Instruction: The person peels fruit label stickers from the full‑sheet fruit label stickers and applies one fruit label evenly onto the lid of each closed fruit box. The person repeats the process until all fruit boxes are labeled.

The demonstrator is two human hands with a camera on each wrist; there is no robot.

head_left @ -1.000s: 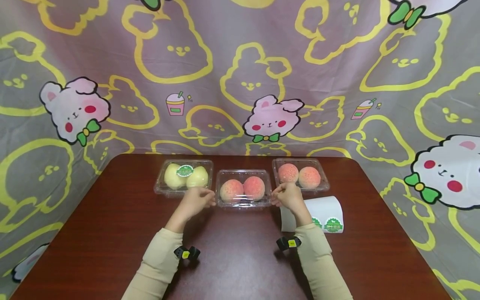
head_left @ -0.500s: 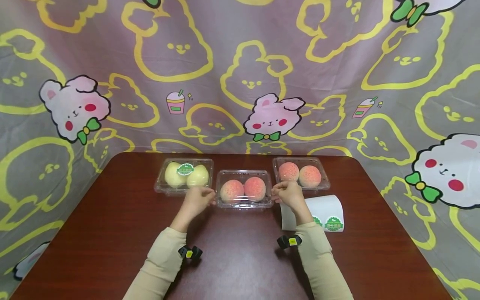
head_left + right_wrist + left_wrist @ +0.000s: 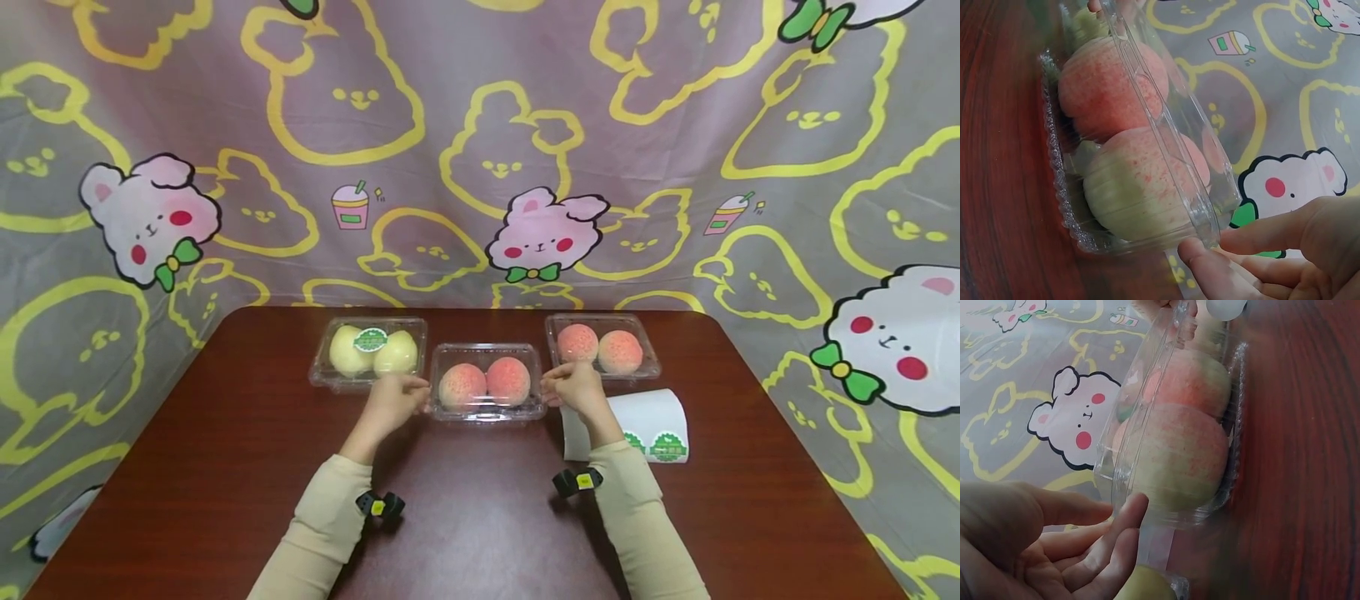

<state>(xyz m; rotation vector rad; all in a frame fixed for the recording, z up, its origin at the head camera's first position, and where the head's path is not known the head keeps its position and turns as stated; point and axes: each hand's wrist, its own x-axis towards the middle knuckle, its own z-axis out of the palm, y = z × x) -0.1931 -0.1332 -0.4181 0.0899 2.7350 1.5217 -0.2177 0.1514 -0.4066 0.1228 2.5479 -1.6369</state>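
Worktop (image 3: pixel 480 517) spread wide outside left hand (image 3: pixel 391 406) and right hand (image 3: pixel 581 392); I noted fingers pinching the peach box (image 3: pixel 487 413) at opposite ends.

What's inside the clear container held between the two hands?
Two peach-like fruits, pinkish-red and pale, sit side by side inside the clear container. What lies right beneath them cannot be seen, as the fruits cover it.
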